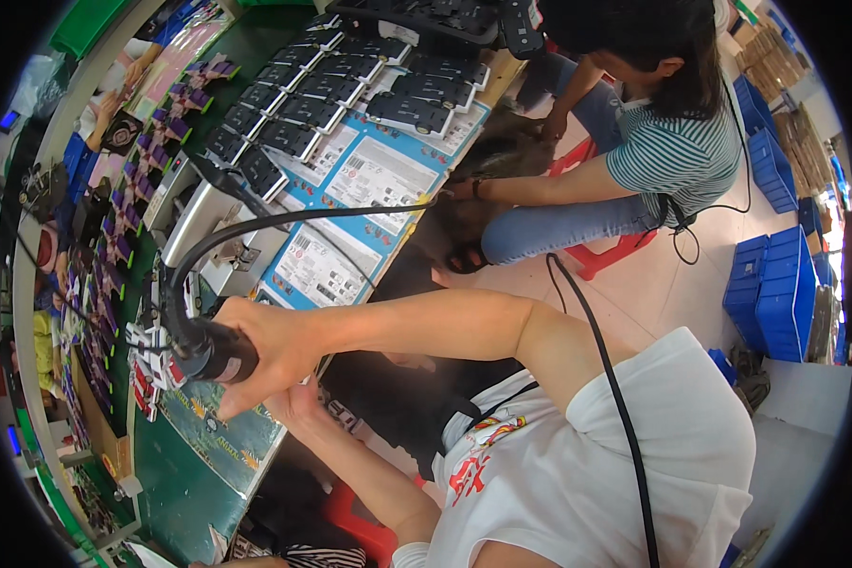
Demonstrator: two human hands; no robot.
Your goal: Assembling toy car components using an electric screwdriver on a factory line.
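Note:
My right hand [276, 348] is wrapped around a black cylindrical corded tool [220, 356], by its look an electric screwdriver. Its thick black cable [298, 216] arches up and over the bench, and the working tip is hidden below. Just under the right hand, my left hand [295, 401] is close to the bench edge. Its fingers are hidden, and whatever they may hold does not show. Red and white small parts [146, 388] lie on the bench beyond the tool.
Rows of white boxes with black devices [327, 90] and blue-and-white printed sheets [374, 175] cover the bench to the upper right. A co-worker in a striped shirt [677, 151] sits on a red stool [601, 254]. Blue crates [776, 289] stand on the floor. A purple-laden line [133, 180] runs behind.

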